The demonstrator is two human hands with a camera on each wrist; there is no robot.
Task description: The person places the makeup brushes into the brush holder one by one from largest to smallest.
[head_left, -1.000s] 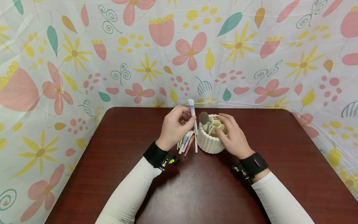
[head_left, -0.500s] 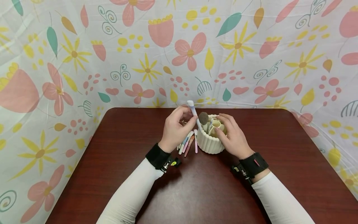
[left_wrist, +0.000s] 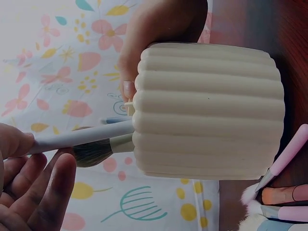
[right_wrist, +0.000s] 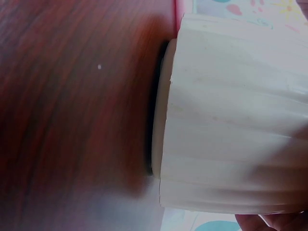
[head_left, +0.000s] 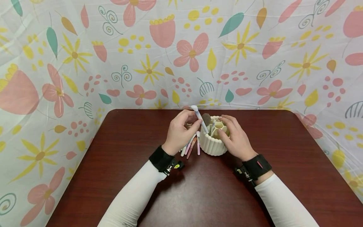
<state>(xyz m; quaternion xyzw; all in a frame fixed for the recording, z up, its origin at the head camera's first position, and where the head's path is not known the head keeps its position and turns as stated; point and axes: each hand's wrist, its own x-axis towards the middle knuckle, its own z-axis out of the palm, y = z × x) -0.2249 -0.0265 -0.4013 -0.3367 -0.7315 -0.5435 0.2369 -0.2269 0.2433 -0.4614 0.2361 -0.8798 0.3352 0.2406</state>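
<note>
My left hand (head_left: 181,130) pinches a pale blue-white makeup brush (head_left: 201,120) between thumb and fingers, its white tip up. The lower end of its handle (left_wrist: 91,137) crosses the scalloped rim of a cream, ribbed brush holder (head_left: 213,144); how deep it reaches is hidden. The holder stands upright on the table. On its right side my right hand (head_left: 237,139) grips it, thumb at the near rim and fingers at the far rim. A brush with a round dark head (left_wrist: 94,153) and a thin blue-tipped one (left_wrist: 115,120) stand inside it.
Several makeup brushes (head_left: 191,147) with pink, orange and pale handles lie left of the holder, partly under my left hand. Dividers (head_left: 219,125) split the holder's inside. A floral cloth (head_left: 181,56) hangs behind the brown table (head_left: 181,189).
My left hand has moved slightly right, tilting the brush so its handle end goes from beside the holder to over its rim, then lower. The right hand stays at the holder.
</note>
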